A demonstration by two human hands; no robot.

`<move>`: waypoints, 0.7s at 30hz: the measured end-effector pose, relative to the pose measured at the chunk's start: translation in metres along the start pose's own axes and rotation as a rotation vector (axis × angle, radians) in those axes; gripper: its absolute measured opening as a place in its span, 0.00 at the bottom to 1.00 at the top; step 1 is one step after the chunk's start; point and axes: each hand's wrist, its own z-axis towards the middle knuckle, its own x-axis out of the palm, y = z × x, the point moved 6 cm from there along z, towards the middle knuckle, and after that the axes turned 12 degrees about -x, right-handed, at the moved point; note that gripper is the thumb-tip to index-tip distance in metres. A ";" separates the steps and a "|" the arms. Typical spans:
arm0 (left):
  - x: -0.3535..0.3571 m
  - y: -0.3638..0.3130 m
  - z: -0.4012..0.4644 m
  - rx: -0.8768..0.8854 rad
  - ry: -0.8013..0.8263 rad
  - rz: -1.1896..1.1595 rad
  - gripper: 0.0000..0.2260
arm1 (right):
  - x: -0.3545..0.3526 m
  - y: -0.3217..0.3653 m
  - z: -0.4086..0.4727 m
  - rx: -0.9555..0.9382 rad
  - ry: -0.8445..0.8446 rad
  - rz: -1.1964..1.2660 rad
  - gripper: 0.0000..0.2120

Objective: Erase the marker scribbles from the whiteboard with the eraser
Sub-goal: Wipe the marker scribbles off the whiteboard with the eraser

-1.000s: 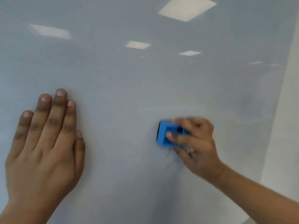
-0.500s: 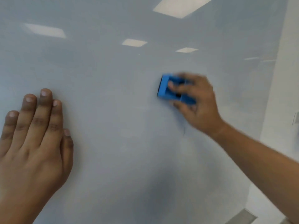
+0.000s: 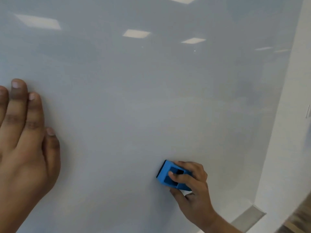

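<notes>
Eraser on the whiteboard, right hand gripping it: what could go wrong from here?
1. The right hand covers part of the eraser and the whiteboard under it, so leftover scribbles there may get missed.
2. The left hand lies flat on the board; it could leave smudges.
3. Ceiling-light reflections may hide faint residue.

- On my feed I see ceiling lights [image 3: 136, 33] mirrored as pale rectangles in the glossy grey panel filling most of the view; one is cut off at the top edge, one sits faint at upper left.
- A white wall [image 3: 289, 132] runs down the right side.
- A small pale fitting [image 3: 308, 111] shows on that wall at the right edge; too blurred to identify.
- At lower right, a grey strip [image 3: 249, 217] lies along the wall's foot.
- The floor [image 3: 299, 219] in the corner looks brownish and smeared.
</notes>
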 end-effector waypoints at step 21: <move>-0.096 -0.059 0.004 0.050 -0.266 -0.139 0.23 | 0.027 0.084 0.122 -0.475 -0.110 -0.345 0.11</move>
